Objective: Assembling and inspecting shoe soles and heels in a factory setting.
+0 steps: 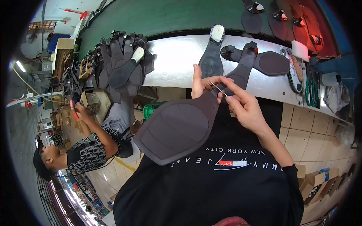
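Note:
A dark brown shoe sole [175, 130] hangs tilted in front of my chest, its broad front end toward the lower left. My left hand [198, 86] is closed on its narrow part, partly hidden behind it. A thin pointed metal rod [216, 87] is pinched between the thumb and fingers of my right hand [247, 113]; it lies across the sole's narrow part, and whether its tip touches cannot be made out. Just beyond my hands, more dark soles [272, 63] lie on the metal tabletop [173, 52], along with one sole with a pale heel [212, 56].
A heap of dark soles [122, 64] covers the table's left part. Green-handled scissors [311, 92], a cutter knife [294, 78] and a white block [299, 50] lie right. Behind runs a green belt [169, 19] carrying soles under red light. A co-worker [88, 150] works at left.

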